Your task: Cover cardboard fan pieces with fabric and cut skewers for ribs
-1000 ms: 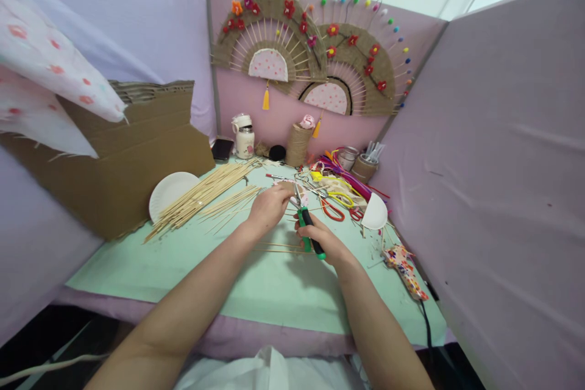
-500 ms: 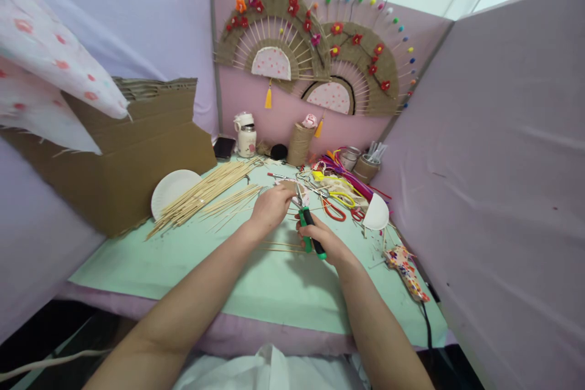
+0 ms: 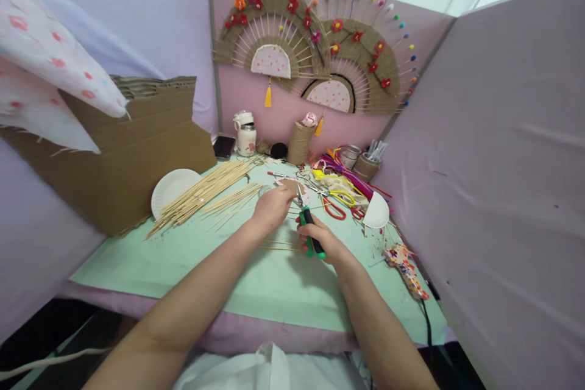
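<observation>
My right hand (image 3: 323, 236) is wrapped round a pair of pliers (image 3: 313, 230) with green and black handles. The pliers' metal jaws point away from me, right beside the fingertips of my left hand (image 3: 273, 206). Those fingers are pinched on what looks like a thin bamboo stick, mostly hidden by them. Just beyond lies a cardboard piece with a pink-spotted white edge (image 3: 289, 183). A few loose bamboo sticks (image 3: 280, 246) lie on the green table cover under my hands. To the left are a large pile of bamboo sticks (image 3: 205, 191) and a smaller bunch (image 3: 235, 200).
A paper plate (image 3: 170, 189) sits partly under the pile, before a cardboard sheet (image 3: 150, 146). On the right are orange-handled scissors (image 3: 334, 208), yellow-handled scissors (image 3: 343, 197), a half plate (image 3: 376, 212) and a patterned, corded tool (image 3: 407, 271). A twine roll (image 3: 300, 142) and flask (image 3: 247, 137) stand behind.
The pliers' handles have shifted slightly in my right hand. My left hand stays almost in place, and the view has moved very little.
</observation>
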Available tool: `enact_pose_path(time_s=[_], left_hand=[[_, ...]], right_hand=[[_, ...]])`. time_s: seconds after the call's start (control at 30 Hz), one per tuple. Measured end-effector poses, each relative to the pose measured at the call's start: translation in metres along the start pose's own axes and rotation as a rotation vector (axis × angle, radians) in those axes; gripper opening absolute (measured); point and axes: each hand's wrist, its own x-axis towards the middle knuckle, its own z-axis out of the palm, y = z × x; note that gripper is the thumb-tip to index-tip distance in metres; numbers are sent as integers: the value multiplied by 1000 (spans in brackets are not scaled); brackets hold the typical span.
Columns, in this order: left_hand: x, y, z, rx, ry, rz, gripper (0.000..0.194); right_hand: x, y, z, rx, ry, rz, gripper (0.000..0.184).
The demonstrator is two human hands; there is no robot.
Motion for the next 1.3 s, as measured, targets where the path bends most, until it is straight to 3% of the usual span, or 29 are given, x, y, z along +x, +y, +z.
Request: enact_pose_path(time_s=[0.13,0.27,0.5,0.73,0.87,0.97,1.07,1.17,1.3], left_hand=[[1,-2,1,-17,-12,8,29],[4,-8,5,-37,6,4,29],[5,-16,10,-79,63,28,33],[14,-53,2,141,-3,-245,39],[20,-84,-4,190,54,-422,39],[20,-97,-7,201,76,-470,38],[19,-91,-4,189,91,-426,35],[15,-65,5,98,54,-275,32],[1,-19,19,-104,-301,118,21]], right_hand=[[5,0,0,54,78,24,30],[10,-5,-7,140,201,-45,33],[9,-10,-9,214,142,-131,41],[4,-11,-8,242,134,-178,41],[4,-10,-7,237,148,-199,39],[6,-9,-8,275,147,-213,38],[8,-10,-11,358,115,-243,38],[7,-13,-15,408,130,-325,36],[2,-19,-17,327,255,-456,36]])
